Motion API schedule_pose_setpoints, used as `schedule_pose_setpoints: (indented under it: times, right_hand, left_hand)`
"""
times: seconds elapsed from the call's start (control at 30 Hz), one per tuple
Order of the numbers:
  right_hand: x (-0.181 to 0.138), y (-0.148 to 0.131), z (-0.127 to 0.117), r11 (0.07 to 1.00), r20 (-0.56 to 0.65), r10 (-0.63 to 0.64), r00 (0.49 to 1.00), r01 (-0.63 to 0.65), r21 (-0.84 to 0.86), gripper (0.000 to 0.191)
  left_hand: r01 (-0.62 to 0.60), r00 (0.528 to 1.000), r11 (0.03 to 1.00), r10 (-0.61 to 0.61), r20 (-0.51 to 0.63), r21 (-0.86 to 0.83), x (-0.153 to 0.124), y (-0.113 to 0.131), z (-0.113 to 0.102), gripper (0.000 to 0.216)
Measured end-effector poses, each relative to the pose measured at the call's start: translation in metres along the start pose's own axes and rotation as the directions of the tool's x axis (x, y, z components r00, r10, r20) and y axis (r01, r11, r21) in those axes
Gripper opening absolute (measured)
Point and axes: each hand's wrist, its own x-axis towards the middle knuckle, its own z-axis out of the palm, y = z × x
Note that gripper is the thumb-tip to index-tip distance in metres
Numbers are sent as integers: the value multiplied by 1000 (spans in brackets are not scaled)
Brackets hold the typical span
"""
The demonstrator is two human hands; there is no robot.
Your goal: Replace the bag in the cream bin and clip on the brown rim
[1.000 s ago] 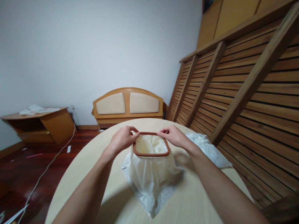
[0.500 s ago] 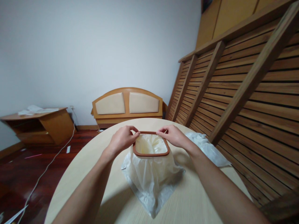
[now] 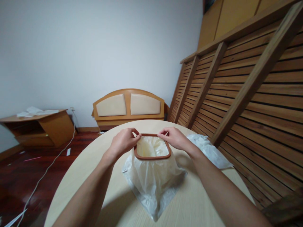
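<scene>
A small bin stands on the round pale table. A thin whitish plastic bag lines it and hangs down over its sides, spreading onto the tabletop. A brown rounded-square rim ring sits on the bin's top over the bag. My left hand pinches the ring's far left corner, fingers curled. My right hand pinches the far right corner in the same way.
More crumpled plastic bags lie on the table to the right. A slatted wooden bed frame leans close on the right. A headboard stands by the far wall, a low wooden cabinet at left, and a white cable runs over the dark floor.
</scene>
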Motion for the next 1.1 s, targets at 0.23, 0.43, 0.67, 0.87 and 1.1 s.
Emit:
schedule_pose_setpoints:
  times: [0.23, 0.43, 0.67, 0.87, 1.1]
  right_hand:
    - [-1, -3, -1, 997, -6, -26, 1000, 26, -70, 24]
    - [0, -3, -1, 992, -15, -57, 998, 55, -110, 21]
    - [-2, -7, -3, 990, -31, -59, 998, 54, -134, 22]
    - [-3, -5, -1, 987, -25, -29, 999, 24, -159, 25]
    - [-2, -4, 1, 987, -31, -35, 999, 30, -157, 21]
  left_hand:
    - [13, 1000, 1000, -13, 8, 24, 0, 2, -1, 36]
    - [27, 1000, 999, -27, 11, 42, -1, 4, -1, 33]
    - [21, 999, 998, -22, 25, 55, -3, 6, -3, 34]
    - [32, 999, 992, -34, 17, 120, -5, 10, -3, 31]
    - [39, 999, 983, -42, 14, 179, -7, 14, -5, 32]
